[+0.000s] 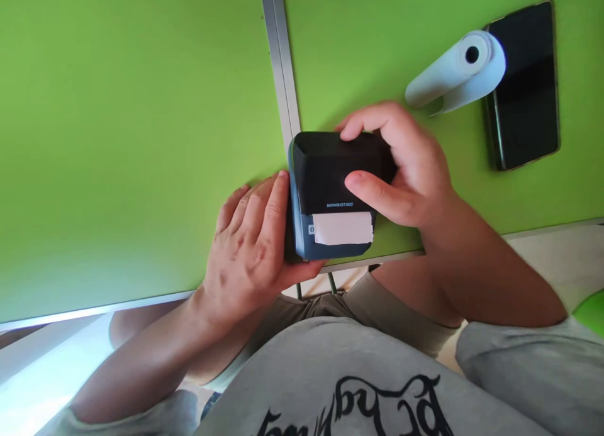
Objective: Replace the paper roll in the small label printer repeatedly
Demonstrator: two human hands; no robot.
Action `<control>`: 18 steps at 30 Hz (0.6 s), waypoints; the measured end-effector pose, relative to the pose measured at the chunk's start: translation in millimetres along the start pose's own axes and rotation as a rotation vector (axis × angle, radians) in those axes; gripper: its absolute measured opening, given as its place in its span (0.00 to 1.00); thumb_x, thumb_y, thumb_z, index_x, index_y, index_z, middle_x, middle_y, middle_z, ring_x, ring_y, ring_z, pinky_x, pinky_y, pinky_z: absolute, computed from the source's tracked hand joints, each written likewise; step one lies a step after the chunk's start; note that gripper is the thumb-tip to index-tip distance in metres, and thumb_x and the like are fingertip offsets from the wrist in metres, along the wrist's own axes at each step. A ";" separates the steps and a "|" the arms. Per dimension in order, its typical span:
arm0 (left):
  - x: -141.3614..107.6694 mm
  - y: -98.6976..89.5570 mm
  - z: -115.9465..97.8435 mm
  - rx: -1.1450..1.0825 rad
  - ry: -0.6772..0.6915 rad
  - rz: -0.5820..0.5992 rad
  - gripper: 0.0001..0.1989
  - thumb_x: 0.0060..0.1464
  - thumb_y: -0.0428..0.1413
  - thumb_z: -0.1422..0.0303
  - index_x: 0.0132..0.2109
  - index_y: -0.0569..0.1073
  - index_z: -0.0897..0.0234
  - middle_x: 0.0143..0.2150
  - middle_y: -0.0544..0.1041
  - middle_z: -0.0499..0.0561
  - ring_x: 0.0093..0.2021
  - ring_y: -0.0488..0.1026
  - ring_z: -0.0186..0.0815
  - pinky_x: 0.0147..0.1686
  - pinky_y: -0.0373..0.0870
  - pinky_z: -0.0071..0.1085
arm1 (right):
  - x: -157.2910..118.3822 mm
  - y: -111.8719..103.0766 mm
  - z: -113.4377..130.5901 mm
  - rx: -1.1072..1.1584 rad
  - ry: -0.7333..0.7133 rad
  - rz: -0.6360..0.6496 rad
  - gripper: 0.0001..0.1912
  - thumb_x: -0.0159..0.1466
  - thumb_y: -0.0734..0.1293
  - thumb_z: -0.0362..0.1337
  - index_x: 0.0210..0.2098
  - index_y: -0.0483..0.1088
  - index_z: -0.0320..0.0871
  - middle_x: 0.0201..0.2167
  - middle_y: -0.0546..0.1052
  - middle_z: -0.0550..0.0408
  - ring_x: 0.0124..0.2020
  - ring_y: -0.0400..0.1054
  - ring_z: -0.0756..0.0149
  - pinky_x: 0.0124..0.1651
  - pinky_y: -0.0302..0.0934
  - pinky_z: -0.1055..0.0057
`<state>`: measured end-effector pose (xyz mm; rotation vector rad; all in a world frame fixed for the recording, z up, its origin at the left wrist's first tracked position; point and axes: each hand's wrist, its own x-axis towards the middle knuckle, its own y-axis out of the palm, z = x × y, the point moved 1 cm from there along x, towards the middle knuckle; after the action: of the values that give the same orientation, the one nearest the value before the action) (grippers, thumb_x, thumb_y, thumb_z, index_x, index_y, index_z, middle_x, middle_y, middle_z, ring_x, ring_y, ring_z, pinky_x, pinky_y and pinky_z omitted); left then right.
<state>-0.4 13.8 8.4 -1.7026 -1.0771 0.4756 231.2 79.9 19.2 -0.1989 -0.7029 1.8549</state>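
A small label printer (325,178), black on top and dark blue below, stands near the table's front edge. A strip of white paper (343,228) sticks out of its front slot. My left hand (250,241) lies along the printer's left side, fingers straight and close together, thumb reaching under the front corner. Over the right side curls my right hand (406,165), its thumb on the black lid and its forefinger at the back edge. The other fingers of my right hand are hidden behind the printer.
A partly unrolled white paper roll (438,74) lies on the right, one end overlapping a black smartphone (526,90). A metal seam (278,52) runs across the green table (132,140) behind the printer. The table's front edge is close to my lap.
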 end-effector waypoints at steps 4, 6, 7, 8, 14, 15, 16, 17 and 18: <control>0.5 -0.6 0.4 -0.068 -0.002 -0.042 0.51 0.57 0.62 0.45 0.74 0.50 0.69 0.63 0.74 0.68 0.63 0.74 0.55 0.64 0.68 0.52 | 1.1 -1.2 1.3 0.016 -0.007 -0.002 0.16 0.68 0.65 0.51 0.47 0.67 0.47 0.44 0.77 0.54 0.44 0.72 0.63 0.49 0.69 0.60; 0.9 -1.3 0.2 -0.087 -0.004 -0.037 0.49 0.57 0.63 0.46 0.73 0.51 0.68 0.63 0.74 0.69 0.64 0.73 0.55 0.65 0.68 0.53 | 1.4 -1.8 1.6 0.017 -0.004 0.000 0.16 0.68 0.66 0.51 0.47 0.67 0.48 0.45 0.77 0.55 0.45 0.72 0.63 0.50 0.69 0.61; 1.1 -2.0 0.1 -0.090 -0.006 -0.036 0.48 0.57 0.63 0.46 0.72 0.52 0.68 0.63 0.74 0.69 0.64 0.73 0.55 0.65 0.68 0.54 | 1.4 -2.0 1.6 0.014 -0.002 0.004 0.15 0.68 0.66 0.50 0.47 0.67 0.48 0.45 0.77 0.55 0.45 0.72 0.63 0.50 0.69 0.61; 1.3 -2.6 -0.2 -0.088 -0.003 -0.023 0.48 0.58 0.63 0.46 0.72 0.52 0.68 0.63 0.73 0.70 0.65 0.73 0.55 0.65 0.68 0.55 | 1.3 -2.1 1.5 0.014 -0.004 0.005 0.14 0.67 0.67 0.49 0.47 0.67 0.49 0.45 0.77 0.56 0.45 0.72 0.64 0.51 0.68 0.61; 1.4 -8.3 -2.1 -0.080 -0.022 -0.023 0.44 0.60 0.61 0.48 0.73 0.53 0.62 0.67 0.72 0.69 0.66 0.73 0.53 0.66 0.70 0.53 | 0.1 0.9 -2.3 0.085 0.000 -0.023 0.24 0.67 0.60 0.61 0.48 0.67 0.49 0.43 0.77 0.54 0.39 0.70 0.62 0.43 0.65 0.60; 1.2 -9.0 -2.1 -0.082 -0.028 -0.022 0.44 0.60 0.61 0.47 0.73 0.53 0.61 0.68 0.71 0.68 0.66 0.73 0.53 0.66 0.71 0.53 | 0.3 1.4 -3.2 0.077 0.013 -0.040 0.25 0.67 0.59 0.62 0.47 0.67 0.49 0.42 0.77 0.54 0.37 0.70 0.63 0.42 0.65 0.61; 1.1 -9.7 -2.0 -0.085 -0.029 -0.024 0.44 0.60 0.61 0.47 0.73 0.53 0.60 0.68 0.71 0.68 0.66 0.73 0.53 0.65 0.71 0.52 | 0.6 1.7 -4.0 0.059 0.022 -0.061 0.25 0.68 0.58 0.63 0.47 0.68 0.49 0.42 0.78 0.55 0.36 0.70 0.64 0.42 0.65 0.61; 1.0 -10.4 -1.9 -0.089 -0.023 -0.033 0.45 0.59 0.62 0.46 0.74 0.53 0.60 0.68 0.71 0.67 0.66 0.73 0.53 0.65 0.72 0.52 | 1.1 1.8 -4.6 0.034 0.027 -0.080 0.25 0.68 0.57 0.63 0.46 0.68 0.49 0.42 0.78 0.55 0.36 0.71 0.64 0.43 0.66 0.61; 0.9 -11.1 -1.8 -0.091 -0.019 -0.036 0.46 0.59 0.62 0.45 0.74 0.53 0.59 0.68 0.71 0.66 0.66 0.74 0.53 0.64 0.73 0.51 | 1.8 1.5 -5.1 0.010 0.027 -0.096 0.25 0.69 0.56 0.63 0.45 0.68 0.49 0.42 0.78 0.56 0.38 0.72 0.64 0.45 0.67 0.61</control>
<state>-3.4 14.5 19.3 -1.7582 -1.1568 0.4260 231.7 83.1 14.6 -0.1800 -0.6730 1.7610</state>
